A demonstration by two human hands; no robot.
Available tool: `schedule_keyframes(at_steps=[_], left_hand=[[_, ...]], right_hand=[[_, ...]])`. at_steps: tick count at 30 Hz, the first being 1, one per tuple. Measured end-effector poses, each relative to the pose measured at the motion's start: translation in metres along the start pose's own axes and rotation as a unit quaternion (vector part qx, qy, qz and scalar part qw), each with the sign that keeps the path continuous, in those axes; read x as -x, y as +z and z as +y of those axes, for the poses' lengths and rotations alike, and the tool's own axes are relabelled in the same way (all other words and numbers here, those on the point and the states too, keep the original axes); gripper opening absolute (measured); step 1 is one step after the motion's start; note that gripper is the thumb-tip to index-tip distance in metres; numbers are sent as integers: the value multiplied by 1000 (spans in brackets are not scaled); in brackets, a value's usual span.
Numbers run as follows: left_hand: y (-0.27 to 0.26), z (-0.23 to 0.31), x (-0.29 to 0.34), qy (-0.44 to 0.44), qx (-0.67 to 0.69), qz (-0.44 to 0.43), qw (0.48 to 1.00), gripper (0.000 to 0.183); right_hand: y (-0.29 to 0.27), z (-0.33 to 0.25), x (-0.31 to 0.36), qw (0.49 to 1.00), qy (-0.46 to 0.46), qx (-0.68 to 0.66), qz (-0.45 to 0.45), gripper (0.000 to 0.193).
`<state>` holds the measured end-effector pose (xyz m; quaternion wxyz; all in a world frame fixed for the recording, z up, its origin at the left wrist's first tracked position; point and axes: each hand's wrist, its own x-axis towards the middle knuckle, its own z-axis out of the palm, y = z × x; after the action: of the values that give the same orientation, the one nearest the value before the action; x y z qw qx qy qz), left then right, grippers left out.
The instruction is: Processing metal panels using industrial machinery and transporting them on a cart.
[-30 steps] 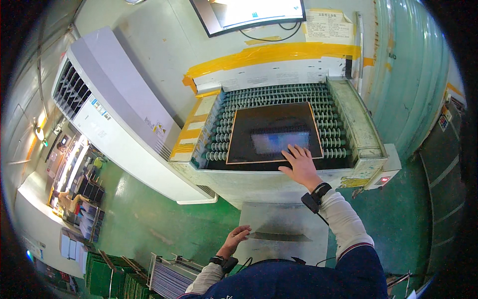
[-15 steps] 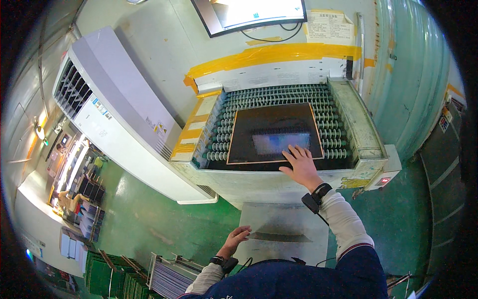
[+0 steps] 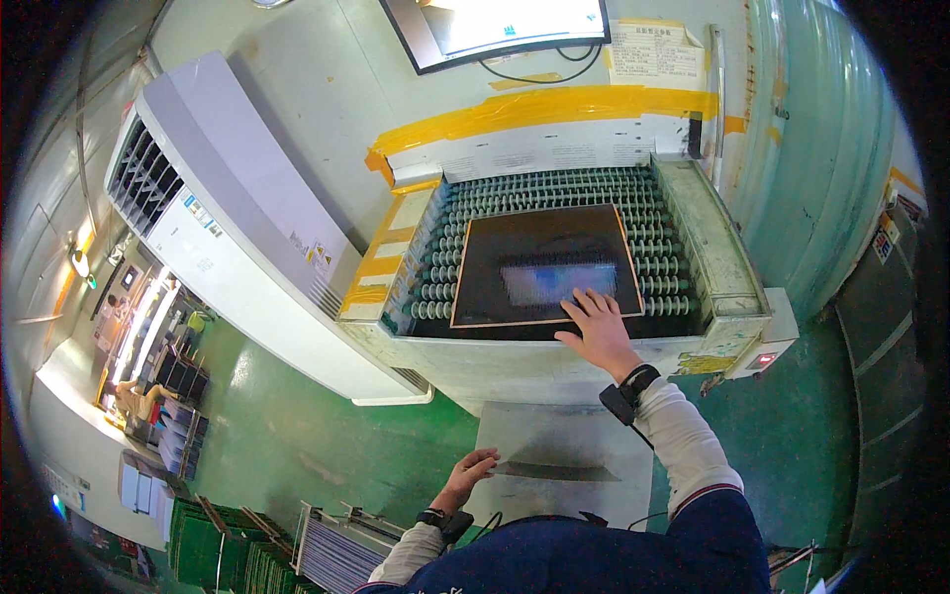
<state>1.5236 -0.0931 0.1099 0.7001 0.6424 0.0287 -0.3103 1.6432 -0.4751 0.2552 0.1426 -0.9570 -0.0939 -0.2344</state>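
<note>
A dark rectangular panel (image 3: 539, 241) with thin copper-coloured edges lies flat on the rollers of a conveyor machine, a bluish reflection showing on its surface. My right hand (image 3: 600, 332) rests on the panel's near right part, fingers spread and palm down, open. Lower down, my left hand (image 3: 467, 479) hangs in front of the machine, its fingers loosely bent and pointing right, with nothing visible in them. It appears beside the left edge of a pale grey sheet (image 3: 564, 424) below the machine. Both wrists wear black straps with small devices.
Roller rows (image 3: 554, 185) fill the conveyor bed between metal side walls (image 3: 705, 233). A tall white air conditioner (image 3: 247, 218) stands left; a monitor (image 3: 500, 25) hangs above. Racks of green boards (image 3: 228, 544) and a slotted rack (image 3: 332, 554) sit lower left. Dark panelling (image 3: 881, 337) is at right.
</note>
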Motion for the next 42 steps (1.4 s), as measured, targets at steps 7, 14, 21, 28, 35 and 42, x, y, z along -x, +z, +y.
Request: schedule_keyframes(at_steps=[7,14,21,28,35,42], left_hand=[[1,1,-1,-1,-4,4,1000,45],[-1,-2,-1,0,-8,7,1000,45],[3,2,0,-3,-6,6,1000,45],[-1,-1,-1,-3,1,5,1000,44],[3,3,1,-4,0,8,1000,45],[2,4,1,-2,2,3,1000,45]], right_hand=[[1,0,0,1000,2,2,0,63],[1,-1,-1,1000,1,3,2,62],[1,1,1,1000,3,-2,7,62],[1,-1,0,1000,2,-3,5,62],[0,-1,0,1000,3,-3,5,62],[0,-1,0,1000,6,-2,2,62]])
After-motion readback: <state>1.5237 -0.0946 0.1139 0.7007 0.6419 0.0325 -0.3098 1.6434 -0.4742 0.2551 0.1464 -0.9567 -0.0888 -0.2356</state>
